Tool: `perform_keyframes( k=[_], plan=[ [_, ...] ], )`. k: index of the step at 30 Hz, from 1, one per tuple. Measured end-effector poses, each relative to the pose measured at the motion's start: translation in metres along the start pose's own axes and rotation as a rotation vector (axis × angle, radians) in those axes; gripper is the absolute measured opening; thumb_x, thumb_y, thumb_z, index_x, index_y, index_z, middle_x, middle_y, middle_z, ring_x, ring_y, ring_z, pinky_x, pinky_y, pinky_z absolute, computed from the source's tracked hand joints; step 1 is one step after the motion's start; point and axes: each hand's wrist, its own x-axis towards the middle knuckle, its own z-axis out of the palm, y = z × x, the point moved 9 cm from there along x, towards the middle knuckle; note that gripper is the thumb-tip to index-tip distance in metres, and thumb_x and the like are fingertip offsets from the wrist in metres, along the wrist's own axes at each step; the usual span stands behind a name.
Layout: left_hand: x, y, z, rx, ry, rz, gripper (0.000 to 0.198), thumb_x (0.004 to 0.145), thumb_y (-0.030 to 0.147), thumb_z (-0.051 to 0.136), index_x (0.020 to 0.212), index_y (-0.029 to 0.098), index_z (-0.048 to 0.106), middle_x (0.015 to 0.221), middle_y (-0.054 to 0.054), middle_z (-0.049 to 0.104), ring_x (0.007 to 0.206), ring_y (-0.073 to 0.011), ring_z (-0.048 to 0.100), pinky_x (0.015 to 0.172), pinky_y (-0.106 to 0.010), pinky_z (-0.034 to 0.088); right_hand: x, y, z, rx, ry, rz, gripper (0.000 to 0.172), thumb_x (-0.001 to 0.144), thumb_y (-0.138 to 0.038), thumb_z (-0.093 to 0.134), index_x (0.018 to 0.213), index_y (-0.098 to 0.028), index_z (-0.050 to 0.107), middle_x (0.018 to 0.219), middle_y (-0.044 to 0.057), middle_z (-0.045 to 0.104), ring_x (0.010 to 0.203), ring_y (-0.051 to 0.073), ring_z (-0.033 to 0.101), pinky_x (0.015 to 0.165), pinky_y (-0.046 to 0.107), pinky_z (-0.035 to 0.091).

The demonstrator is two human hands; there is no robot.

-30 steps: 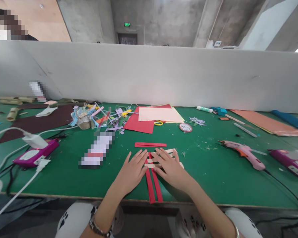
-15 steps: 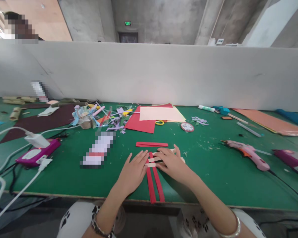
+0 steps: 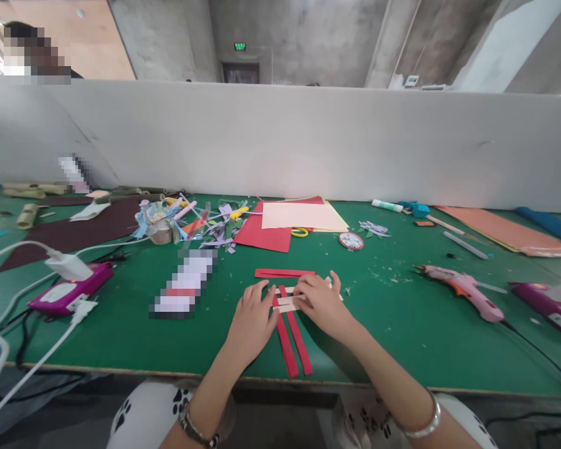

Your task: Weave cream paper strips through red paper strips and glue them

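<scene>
Two long red paper strips (image 3: pixel 293 342) lie side by side and run toward the table's front edge. Cream paper strips (image 3: pixel 287 304) cross them near their far ends. My left hand (image 3: pixel 254 319) rests at the left of the crossing, with its fingers curled and its fingertips pinching the ends of the cream strips. My right hand (image 3: pixel 321 303) lies flat over the right part of the cream strips, fingers stretched toward the left. Another red strip (image 3: pixel 284 273) lies loose just beyond both hands.
Red and cream paper sheets (image 3: pixel 280 223) lie further back, with yellow scissors (image 3: pixel 300 232) and a pile of scraps (image 3: pixel 187 221). A pink glue gun (image 3: pixel 462 290) lies at the right. Purple devices (image 3: pixel 70 293) with white cables lie at the left. A white wall (image 3: pixel 308 143) borders the green table (image 3: pixel 393 324).
Both hands have moved slightly away from me and closer together over the crossing. My left fingers went from flat to curled on the cream strips. The red strips have tilted a little.
</scene>
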Motion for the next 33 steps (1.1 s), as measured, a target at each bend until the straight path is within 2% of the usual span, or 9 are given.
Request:
perform_keyframes(
  k=[4,10,20,23,26,29,33],
  plan=[
    [0.001,0.000,-0.003,-0.082,0.052,0.028,0.033,0.081,0.014,0.043,0.113,0.011,0.052,0.105,-0.012,0.055,0.098,-0.0236,0.050,0.082,-0.038,0.045,0.003,-0.001,0.001,-0.028,0.004,-0.018,0.008,0.078,-0.015,0.052,0.076,-0.020,0.057,0.090,0.001,0.059,0.092,0.017,0.051,0.095,0.052,0.010],
    [0.002,-0.005,-0.007,-0.158,0.078,-0.031,0.028,0.081,0.016,0.048,0.108,0.012,0.054,0.098,-0.009,0.056,0.093,-0.0211,0.053,0.080,-0.034,0.046,0.007,-0.003,0.000,-0.061,-0.019,-0.031,0.008,0.077,-0.020,0.054,0.077,-0.019,0.062,0.096,0.006,0.058,0.094,0.020,0.048,0.084,0.041,0.025],
    [0.002,-0.008,-0.007,-0.069,0.053,-0.064,0.027,0.080,0.020,0.053,0.106,0.017,0.058,0.107,-0.006,0.058,0.097,-0.0220,0.052,0.078,-0.034,0.045,0.007,0.001,-0.001,-0.028,-0.043,0.019,0.007,0.076,-0.017,0.056,0.075,-0.022,0.061,0.090,0.001,0.059,0.092,0.018,0.049,0.089,0.043,0.014],
    [0.001,-0.009,-0.006,-0.070,0.042,-0.074,0.028,0.081,0.021,0.052,0.107,0.016,0.057,0.108,-0.006,0.058,0.098,-0.0220,0.052,0.079,-0.034,0.045,0.010,-0.003,0.000,-0.076,-0.085,-0.003,0.007,0.077,-0.018,0.054,0.077,-0.021,0.061,0.094,0.003,0.058,0.093,0.019,0.048,0.084,0.039,0.021],
    [0.001,-0.011,-0.006,-0.056,0.045,-0.107,0.030,0.080,0.021,0.052,0.109,0.014,0.056,0.110,-0.008,0.057,0.100,-0.0231,0.051,0.080,-0.034,0.044,0.015,-0.008,0.003,-0.080,-0.125,-0.049,0.013,0.077,-0.016,0.053,0.088,-0.018,0.059,0.097,0.006,0.057,0.093,0.020,0.047,0.075,0.034,0.026],
    [0.002,-0.013,-0.006,-0.043,0.060,-0.130,0.031,0.079,0.022,0.052,0.109,0.013,0.055,0.108,-0.010,0.056,0.098,-0.0237,0.052,0.078,-0.034,0.045,0.020,-0.010,0.003,-0.078,-0.121,-0.054,0.018,0.075,-0.014,0.053,0.092,-0.017,0.058,0.096,0.007,0.058,0.093,0.021,0.048,0.081,0.037,0.025],
    [0.002,-0.015,-0.005,-0.073,0.065,-0.124,0.032,0.078,0.022,0.052,0.109,0.014,0.054,0.104,-0.010,0.055,0.097,-0.0234,0.052,0.076,-0.035,0.045,0.024,-0.010,0.004,-0.065,-0.119,-0.021,0.012,0.075,-0.016,0.053,0.083,-0.018,0.061,0.091,0.005,0.059,0.091,0.020,0.050,0.090,0.044,0.017]
  ],
)
